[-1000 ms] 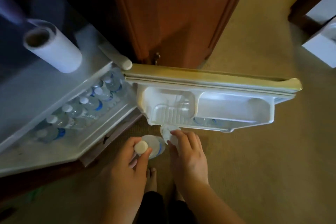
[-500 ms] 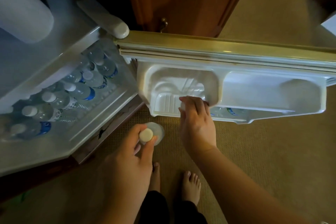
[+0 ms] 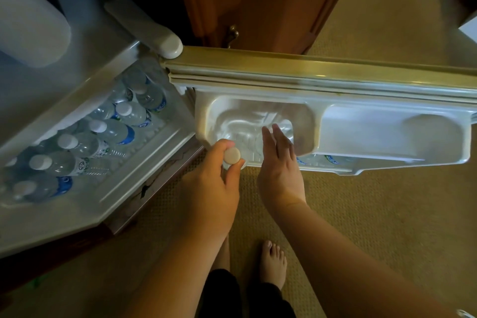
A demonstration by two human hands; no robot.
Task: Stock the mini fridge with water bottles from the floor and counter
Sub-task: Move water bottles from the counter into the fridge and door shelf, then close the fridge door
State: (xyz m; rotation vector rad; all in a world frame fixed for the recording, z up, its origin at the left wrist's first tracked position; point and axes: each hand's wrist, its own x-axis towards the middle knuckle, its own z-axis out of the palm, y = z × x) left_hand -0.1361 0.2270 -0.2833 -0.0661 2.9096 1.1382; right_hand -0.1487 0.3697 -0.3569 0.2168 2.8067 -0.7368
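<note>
My left hand [image 3: 211,183] is clamped around the neck of a clear plastic water bottle with a cream screw cap [image 3: 232,155], thumb and fingers closed just under the cap. The cap points straight up at me, so the bottle's long axis runs vertically and its body drops away beneath my hand, mostly hidden. It hangs right at the near left corner of the white moulded plastic door shelf [image 3: 387,162], touching or almost touching its front lip; I cannot tell which.

My right hand [image 3: 280,162] is empty, fingers straight and spread a little, reaching over the front lip of that shelf into its left pocket. A clear bottle [image 3: 281,126] lies low in that pocket just beyond my fingertips, too blurred for me to tell whether I touch it. The right pocket of the shelf is bare and open. Below the shelf's front lip, blue-labelled bottles [image 3: 330,160] show on a lower level.

Left of the shelf, the white mini fridge interior [image 3: 144,162] holds rows of upright white-capped bottles [image 3: 108,134], packed close together. Behind the shelf runs the yellowed door edge [image 3: 335,70], and beyond it stands a brown wooden cabinet [image 3: 258,2]. Under the shelf lies tan carpet [image 3: 374,214], open on the right, with my bare feet [image 3: 273,261] near the shelf's left end.
</note>
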